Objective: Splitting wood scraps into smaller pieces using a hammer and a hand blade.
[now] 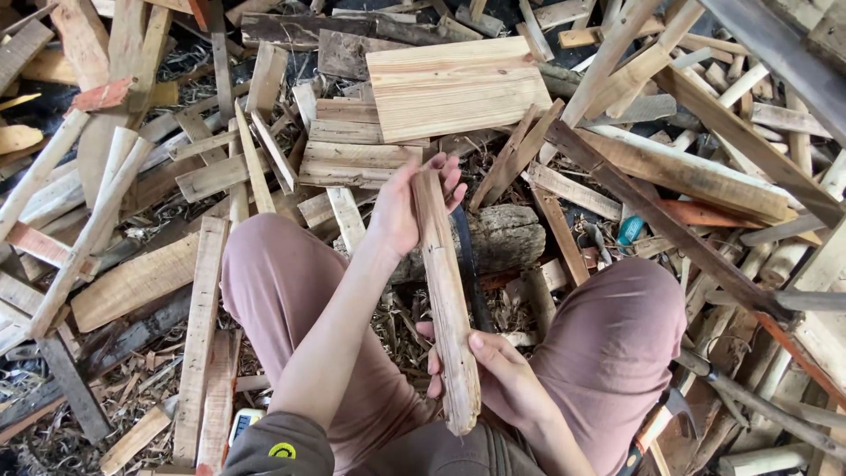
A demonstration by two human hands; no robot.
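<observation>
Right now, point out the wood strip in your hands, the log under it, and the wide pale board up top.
wood strip (445, 300), head view, mid-length
log (507, 236), head view, bark side
pale board (458, 88), head view, centre of its face

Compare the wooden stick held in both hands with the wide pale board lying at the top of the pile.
The wooden stick is narrow, long and rough-edged; the pale board is wide, rectangular and cleanly cut. The stick is held off the ground by the left hand at its far end and the right hand near its close end; the board lies flat on the scrap pile, untouched. Both are light, bare wood with visible grain.
</observation>
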